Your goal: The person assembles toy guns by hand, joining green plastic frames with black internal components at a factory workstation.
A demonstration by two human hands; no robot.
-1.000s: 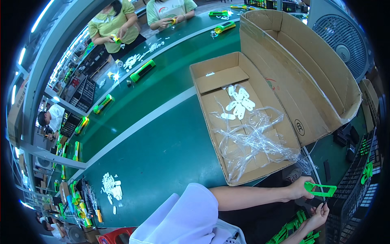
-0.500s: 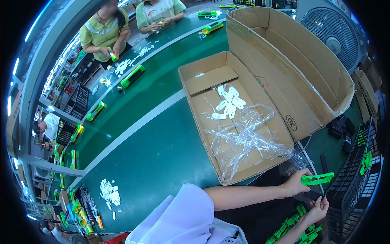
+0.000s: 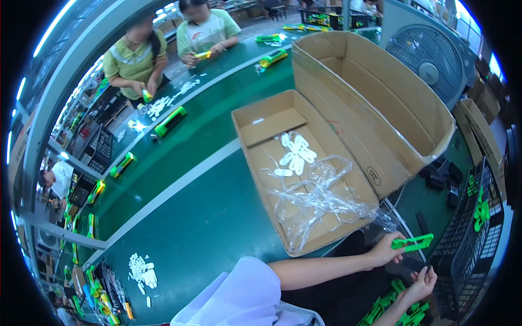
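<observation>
My left hand (image 3: pixel 385 251) reaches over to the right side and grips one end of a bright green plastic frame (image 3: pixel 421 242), a long piece with an opening along its middle. Just below it, my right hand (image 3: pixel 422 284) pinches a small dark flat piece (image 3: pixel 414 265) at its edge; its exact kind is too unclear to name. The two pieces are close but apart. Under my right forearm lies a pile of similar green plastic parts (image 3: pixel 385 305).
A shallow cardboard box (image 3: pixel 261 201) with white pieces and crumpled clear plastic (image 3: pixel 321 198) stands left of my hands, a taller carton (image 3: pixel 375 130) behind it. A black crate (image 3: pixel 467 244) is at right. Across the green conveyor (image 3: pixel 201 130), two people handle yellow-green parts.
The view has shifted, so the boxes sit lower and further left. My right hand has turned the dark piece so its flat side shows; my left hand still grips the green frame.
</observation>
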